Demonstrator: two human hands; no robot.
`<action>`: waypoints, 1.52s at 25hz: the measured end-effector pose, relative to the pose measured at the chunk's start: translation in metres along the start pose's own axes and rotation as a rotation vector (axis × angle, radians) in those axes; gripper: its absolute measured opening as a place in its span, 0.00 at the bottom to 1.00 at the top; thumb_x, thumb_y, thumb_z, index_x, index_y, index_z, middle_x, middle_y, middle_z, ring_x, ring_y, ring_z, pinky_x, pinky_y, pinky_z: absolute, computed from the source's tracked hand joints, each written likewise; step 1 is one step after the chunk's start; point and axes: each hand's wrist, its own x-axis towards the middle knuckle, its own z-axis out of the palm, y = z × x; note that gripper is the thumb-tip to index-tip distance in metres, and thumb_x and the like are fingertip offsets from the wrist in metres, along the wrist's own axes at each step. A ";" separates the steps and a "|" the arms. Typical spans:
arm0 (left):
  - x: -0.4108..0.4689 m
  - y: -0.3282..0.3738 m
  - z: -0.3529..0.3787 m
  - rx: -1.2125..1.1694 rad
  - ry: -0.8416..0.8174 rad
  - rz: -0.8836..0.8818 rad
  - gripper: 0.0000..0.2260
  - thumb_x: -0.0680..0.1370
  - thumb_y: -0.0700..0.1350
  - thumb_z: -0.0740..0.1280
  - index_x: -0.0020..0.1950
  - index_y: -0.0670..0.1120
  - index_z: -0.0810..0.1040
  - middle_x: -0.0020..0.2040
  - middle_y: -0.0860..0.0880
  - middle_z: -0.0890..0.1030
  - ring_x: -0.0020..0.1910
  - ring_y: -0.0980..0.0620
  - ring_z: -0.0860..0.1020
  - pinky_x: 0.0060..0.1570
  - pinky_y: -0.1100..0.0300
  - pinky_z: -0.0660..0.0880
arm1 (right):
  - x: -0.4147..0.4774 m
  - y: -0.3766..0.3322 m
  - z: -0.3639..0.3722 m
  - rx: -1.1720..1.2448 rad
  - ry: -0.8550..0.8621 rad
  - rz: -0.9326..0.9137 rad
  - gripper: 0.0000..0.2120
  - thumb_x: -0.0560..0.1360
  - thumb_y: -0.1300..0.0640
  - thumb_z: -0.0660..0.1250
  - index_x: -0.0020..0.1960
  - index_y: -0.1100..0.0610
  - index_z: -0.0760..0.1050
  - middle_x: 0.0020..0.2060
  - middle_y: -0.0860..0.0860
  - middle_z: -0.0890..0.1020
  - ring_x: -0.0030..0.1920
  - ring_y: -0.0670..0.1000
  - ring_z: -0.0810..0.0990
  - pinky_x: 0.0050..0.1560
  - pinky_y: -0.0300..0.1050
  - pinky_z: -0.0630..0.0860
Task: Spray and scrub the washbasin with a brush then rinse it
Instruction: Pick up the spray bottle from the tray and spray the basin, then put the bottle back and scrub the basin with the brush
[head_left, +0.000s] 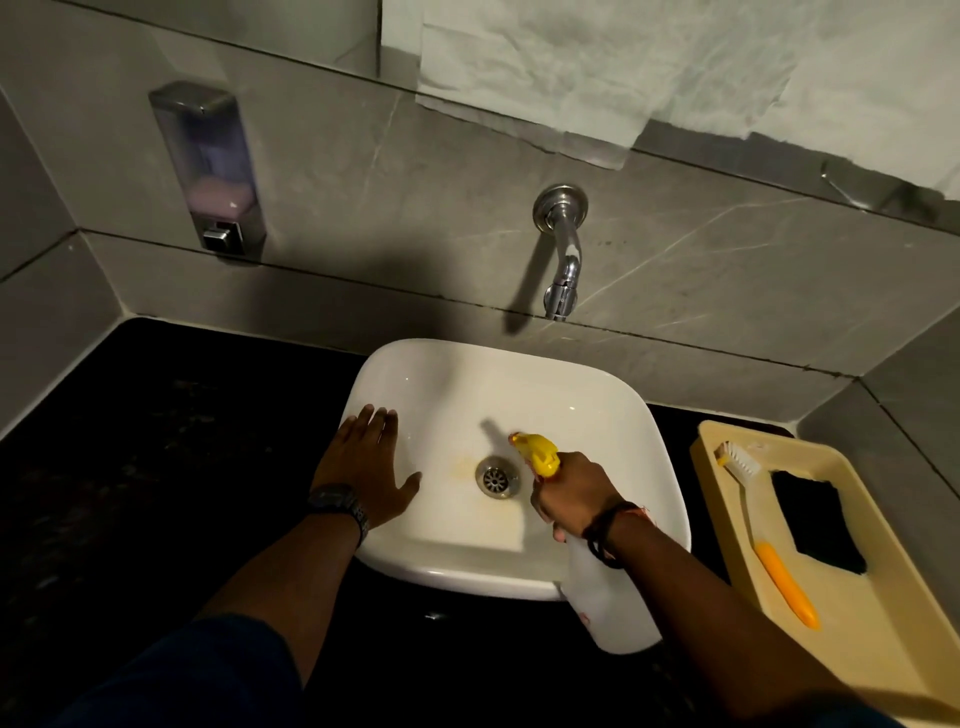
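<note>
Washbasin (613, 415) sits on the dark counter (156, 441) under the tap (563, 270). Over the washbasin the right hand (576, 493) grips a spray bottle (608, 597), its yellow nozzle above the drain (496, 475), while the left hand (366, 462) lies flat and open on the washbasin's left rim. Right of the washbasin, a brush (763, 535) lies in a tray (883, 654).

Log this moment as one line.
phase: spraying | right hand: spray bottle | left hand: washbasin rim | brush: tray
</note>
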 end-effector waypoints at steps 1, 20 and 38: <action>0.001 0.001 0.000 0.008 -0.008 0.001 0.39 0.74 0.63 0.54 0.75 0.43 0.45 0.78 0.44 0.52 0.77 0.45 0.47 0.75 0.50 0.45 | 0.001 -0.001 -0.002 0.008 0.006 0.002 0.06 0.62 0.65 0.62 0.28 0.57 0.71 0.22 0.51 0.78 0.16 0.53 0.78 0.24 0.34 0.70; 0.063 0.418 0.016 -0.461 0.037 0.667 0.25 0.72 0.59 0.65 0.63 0.45 0.72 0.59 0.44 0.77 0.58 0.42 0.73 0.56 0.50 0.74 | 0.023 0.303 -0.213 0.726 1.207 0.023 0.26 0.69 0.74 0.67 0.64 0.55 0.76 0.49 0.52 0.81 0.50 0.51 0.82 0.55 0.57 0.79; 0.061 0.448 0.068 -0.321 -0.263 0.663 0.36 0.71 0.66 0.61 0.74 0.51 0.55 0.77 0.48 0.55 0.76 0.49 0.49 0.74 0.51 0.50 | 0.023 0.406 -0.173 0.656 1.284 0.487 0.28 0.70 0.50 0.74 0.65 0.58 0.70 0.59 0.62 0.79 0.61 0.64 0.76 0.61 0.54 0.70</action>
